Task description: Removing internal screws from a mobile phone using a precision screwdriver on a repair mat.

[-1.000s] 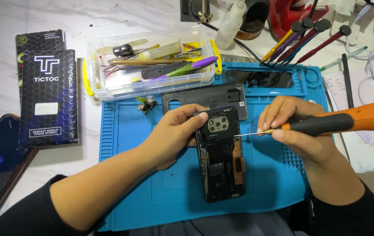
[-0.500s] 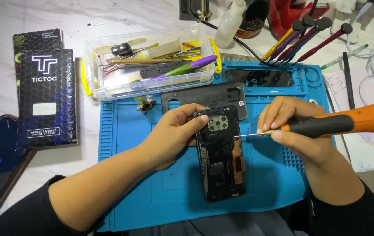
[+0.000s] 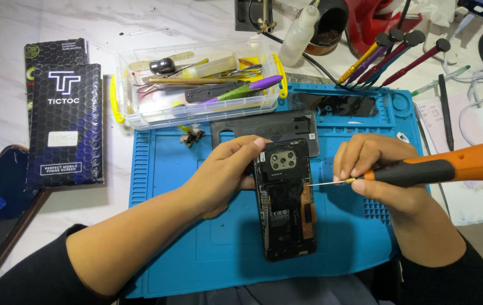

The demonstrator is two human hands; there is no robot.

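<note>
Opened phone [image 3: 284, 206] lies back-up on blue mat [image 3: 185, 237], lengthwise toward the person. Its upper left edge is gripped by the left hand [image 3: 224, 175], fingers curled over the top corner beside the camera block. An orange-and-black screwdriver [image 3: 439, 168] is pinched in the closed right hand [image 3: 374, 169]; its thin tip is laid against the phone's right edge, just below the camera block. Dark back cover [image 3: 267, 129] is seen on the mat just behind the phone. Clear tool box [image 3: 196, 85] stands past the mat's far edge. Black packet [image 3: 66, 124] lies on the surface, well left.
</note>
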